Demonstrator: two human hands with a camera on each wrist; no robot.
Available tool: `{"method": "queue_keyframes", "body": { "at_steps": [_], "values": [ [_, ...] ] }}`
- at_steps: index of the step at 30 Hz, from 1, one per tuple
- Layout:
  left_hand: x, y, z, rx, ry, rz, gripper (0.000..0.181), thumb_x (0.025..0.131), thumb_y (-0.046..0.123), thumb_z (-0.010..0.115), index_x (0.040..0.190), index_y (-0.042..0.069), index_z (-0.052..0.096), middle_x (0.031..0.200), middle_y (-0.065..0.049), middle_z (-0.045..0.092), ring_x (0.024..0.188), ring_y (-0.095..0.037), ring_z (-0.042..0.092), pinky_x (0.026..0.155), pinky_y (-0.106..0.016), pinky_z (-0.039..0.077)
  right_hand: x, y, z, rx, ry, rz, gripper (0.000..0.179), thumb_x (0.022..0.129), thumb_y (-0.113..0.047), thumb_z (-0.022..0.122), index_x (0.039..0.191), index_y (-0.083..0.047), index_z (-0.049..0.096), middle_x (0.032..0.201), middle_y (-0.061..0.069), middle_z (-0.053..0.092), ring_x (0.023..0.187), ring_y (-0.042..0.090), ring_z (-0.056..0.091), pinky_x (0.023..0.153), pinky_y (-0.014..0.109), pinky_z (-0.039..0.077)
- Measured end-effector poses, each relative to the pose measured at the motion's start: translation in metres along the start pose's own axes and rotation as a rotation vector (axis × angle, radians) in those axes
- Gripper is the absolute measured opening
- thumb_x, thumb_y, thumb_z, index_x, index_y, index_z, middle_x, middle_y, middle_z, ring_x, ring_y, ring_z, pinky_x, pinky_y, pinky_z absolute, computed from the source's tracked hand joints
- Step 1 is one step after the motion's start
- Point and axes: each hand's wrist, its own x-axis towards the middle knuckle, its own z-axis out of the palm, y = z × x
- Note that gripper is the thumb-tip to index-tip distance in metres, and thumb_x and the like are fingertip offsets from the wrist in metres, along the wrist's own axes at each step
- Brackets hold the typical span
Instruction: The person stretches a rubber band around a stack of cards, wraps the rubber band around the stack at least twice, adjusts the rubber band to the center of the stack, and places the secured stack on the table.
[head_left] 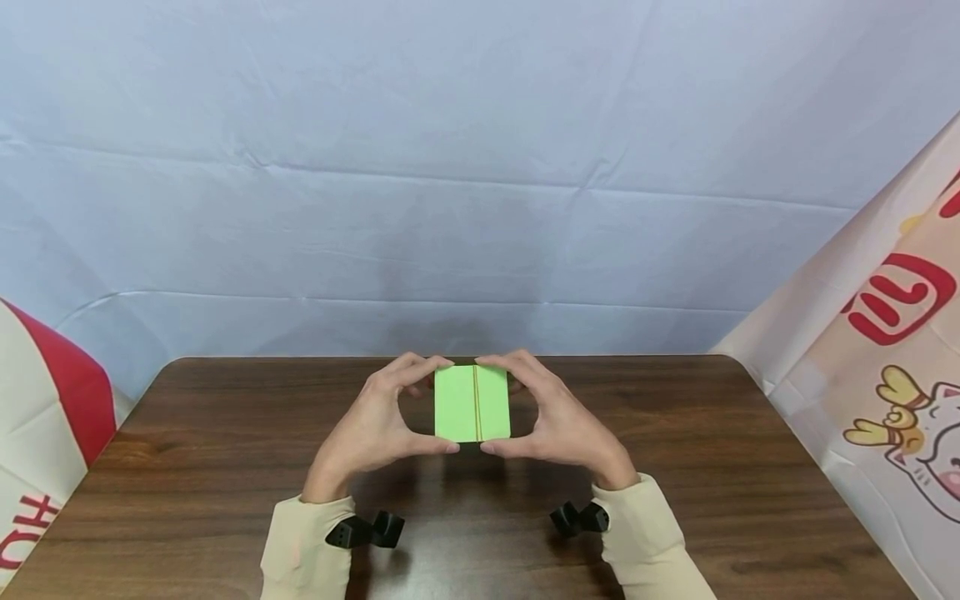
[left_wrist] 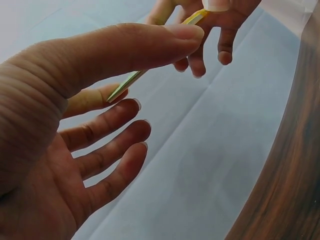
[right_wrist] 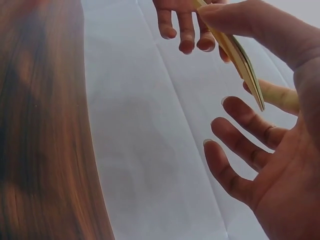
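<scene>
A thin square stack of bright green paper (head_left: 454, 404), with a brown rubber band (head_left: 476, 402) running down it right of the middle, is held up above the table's far half. My left hand (head_left: 375, 417) pinches its left part, thumb on the near edge and index finger on the far edge. Mirroring that, my right hand (head_left: 558, 417) pinches the right part. In the left wrist view the green stack (left_wrist: 131, 81) appears edge-on under the thumb. Layered edges of the stack (right_wrist: 245, 65) show in the right wrist view. The other fingers of both hands extend loosely behind it.
A dark wooden table (head_left: 720, 500) lies beneath both hands. Behind its far edge hangs a pale cloth (head_left: 480, 250). Printed banners flank it, one at left (head_left: 45, 417) and one at right (head_left: 885, 375). Small black cameras (head_left: 365, 531) are strapped at the wrists.
</scene>
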Motion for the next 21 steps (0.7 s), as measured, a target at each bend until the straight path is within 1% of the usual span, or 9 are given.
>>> {"method": "queue_keyframes", "body": {
  "at_steps": [3, 7, 11, 14, 17, 21],
  "values": [
    [0.0003, 0.0000, 0.0004, -0.002, 0.002, 0.005, 0.084, 0.061, 0.018, 0.100, 0.135, 0.018, 0.063, 0.113, 0.009, 0.060, 0.105, -0.016, 0.060, 0.088, -0.036, 0.052, 0.0008, -0.0003, 0.0008, 0.006, 0.006, -0.009, 0.091, 0.070, -0.029, 0.096, 0.147, -0.024, 0.048, 0.126, -0.007, 0.052, 0.112, 0.014, 0.053, 0.092, 0.038, 0.050],
    [0.0006, 0.0001, 0.0009, -0.007, 0.001, 0.011, 0.083, 0.060, 0.019, 0.100, 0.135, 0.016, 0.064, 0.113, 0.009, 0.060, 0.104, -0.013, 0.059, 0.087, -0.037, 0.052, 0.0015, -0.0011, 0.0028, 0.029, 0.012, -0.001, 0.088, 0.070, -0.031, 0.096, 0.145, -0.025, 0.049, 0.123, -0.008, 0.053, 0.110, 0.014, 0.053, 0.091, 0.036, 0.050],
    [0.0010, 0.0002, 0.0009, -0.005, 0.004, 0.015, 0.083, 0.060, 0.019, 0.101, 0.135, 0.015, 0.064, 0.114, 0.008, 0.061, 0.103, -0.016, 0.060, 0.087, -0.037, 0.052, 0.0012, -0.0013, 0.0040, 0.037, 0.023, 0.006, 0.087, 0.070, -0.031, 0.096, 0.144, -0.026, 0.050, 0.122, -0.008, 0.053, 0.108, 0.014, 0.053, 0.091, 0.036, 0.050],
    [0.0009, 0.0002, 0.0007, -0.001, 0.008, 0.016, 0.084, 0.060, 0.019, 0.101, 0.135, 0.014, 0.064, 0.114, 0.008, 0.061, 0.103, -0.020, 0.062, 0.087, -0.036, 0.052, 0.0011, -0.0009, 0.0047, 0.039, 0.028, 0.002, 0.087, 0.071, -0.030, 0.095, 0.145, -0.026, 0.050, 0.121, -0.007, 0.053, 0.107, 0.014, 0.053, 0.091, 0.036, 0.050],
    [0.0006, 0.0007, 0.0004, 0.001, 0.009, 0.014, 0.084, 0.060, 0.019, 0.101, 0.135, 0.015, 0.064, 0.114, 0.008, 0.061, 0.100, -0.020, 0.062, 0.087, -0.035, 0.052, 0.0012, -0.0002, 0.0050, 0.044, 0.029, -0.002, 0.087, 0.071, -0.031, 0.095, 0.146, -0.025, 0.051, 0.120, -0.005, 0.053, 0.107, 0.015, 0.053, 0.091, 0.036, 0.050],
    [0.0002, 0.0013, 0.0001, -0.001, 0.011, 0.017, 0.084, 0.060, 0.018, 0.101, 0.135, 0.015, 0.064, 0.113, 0.008, 0.061, 0.096, -0.017, 0.062, 0.087, -0.033, 0.051, 0.0013, -0.0004, 0.0049, 0.045, 0.029, -0.009, 0.089, 0.070, -0.031, 0.096, 0.147, -0.023, 0.051, 0.121, -0.004, 0.053, 0.107, 0.015, 0.053, 0.090, 0.036, 0.049]
  ]
}}
